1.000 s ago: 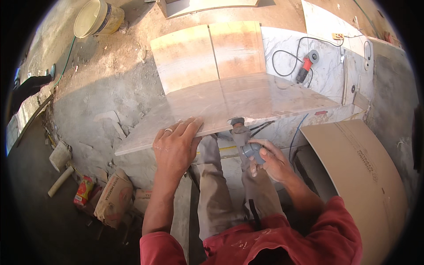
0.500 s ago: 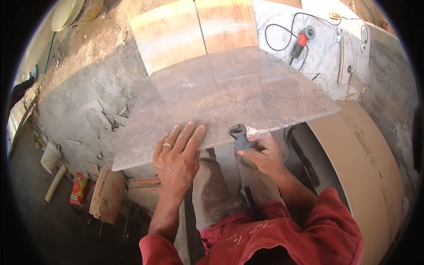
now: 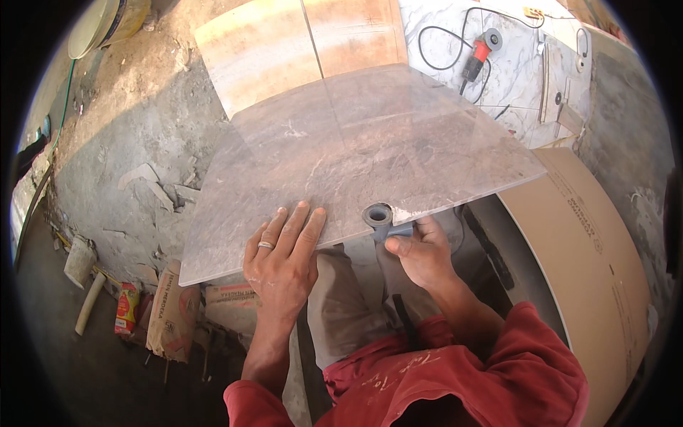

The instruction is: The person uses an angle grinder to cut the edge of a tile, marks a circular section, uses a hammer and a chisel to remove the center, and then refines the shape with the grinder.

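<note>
Firmly, the right hand (image 3: 425, 255) grips a hollow blue-grey plastic pipe fitting (image 3: 382, 229), its round mouth in the notch at the near edge of a smooth, veined grey-brown slab (image 3: 341, 153). Fingers spread, the left hand (image 3: 283, 257) lies flat over that edge. Left of the slab rests a creased brown paper sack (image 3: 173, 317), contents hidden; beyond its far left, a round yellowish bucket (image 3: 126, 23), contents indiscernible.
</note>
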The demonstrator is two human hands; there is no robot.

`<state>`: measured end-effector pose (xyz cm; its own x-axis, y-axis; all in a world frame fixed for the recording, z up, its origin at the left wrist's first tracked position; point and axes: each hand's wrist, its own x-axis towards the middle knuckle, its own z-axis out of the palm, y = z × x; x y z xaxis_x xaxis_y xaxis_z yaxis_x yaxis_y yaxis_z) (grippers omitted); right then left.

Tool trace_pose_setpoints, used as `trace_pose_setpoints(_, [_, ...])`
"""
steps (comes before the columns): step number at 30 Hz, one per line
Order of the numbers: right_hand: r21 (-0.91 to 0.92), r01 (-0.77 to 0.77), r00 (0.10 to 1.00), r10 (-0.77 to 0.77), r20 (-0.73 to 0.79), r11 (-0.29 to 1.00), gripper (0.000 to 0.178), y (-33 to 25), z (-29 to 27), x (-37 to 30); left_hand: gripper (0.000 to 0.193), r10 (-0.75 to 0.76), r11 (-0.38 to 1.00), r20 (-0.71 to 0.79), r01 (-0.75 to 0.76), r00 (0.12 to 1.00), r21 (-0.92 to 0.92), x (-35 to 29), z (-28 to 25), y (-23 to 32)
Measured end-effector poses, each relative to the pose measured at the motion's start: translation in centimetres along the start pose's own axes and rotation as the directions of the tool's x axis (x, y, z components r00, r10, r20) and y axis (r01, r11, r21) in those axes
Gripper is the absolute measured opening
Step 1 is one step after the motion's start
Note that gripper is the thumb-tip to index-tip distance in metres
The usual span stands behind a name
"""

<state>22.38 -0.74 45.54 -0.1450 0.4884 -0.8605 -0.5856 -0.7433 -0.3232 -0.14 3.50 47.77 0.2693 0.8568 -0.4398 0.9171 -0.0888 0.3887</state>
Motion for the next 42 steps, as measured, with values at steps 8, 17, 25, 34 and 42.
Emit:
trace_pose_setpoints(8, [-0.067,-0.057,0.997,0.061,0.05,0.996,0.045,-1.3,-0.2,0.5,0.042,0.002,1.0,-0.008,-0.002,1.0,0.011,0.2,0.1,-0.1])
trace_pose_setpoints(17, [-0.166,-0.049,0.999,0.049,0.0,0.985,0.05,-1.4,0.0,0.0,0.04,0.007,1.0,-0.017,-0.007,1.0,0.011,0.3,0.2,-0.2])
trace_pose_setpoints(25, [0.096,-0.181,0.983,0.181,0.002,0.979,0.039,-0.6,-0.8,-0.2,0.047,0.029,1.0,-0.041,-0.029,0.999,0.004,0.5,0.1,-0.2])
trace_pose_setpoints(34, [0.381,-0.135,0.99,0.143,0.007,0.915,0.046,0.7,2.7,-0.6,0.037,0.03,0.999,-0.061,-0.029,0.998,0.016,0.5,0.4,-0.3])
trace_pose_setpoints(42, [0.469,-0.225,0.974,0.184,0.132,0.854,0.057,2.1,2.5,0.1,0.038,0.031,0.999,-0.054,-0.03,0.998,0.021,0.4,0.5,-0.4])
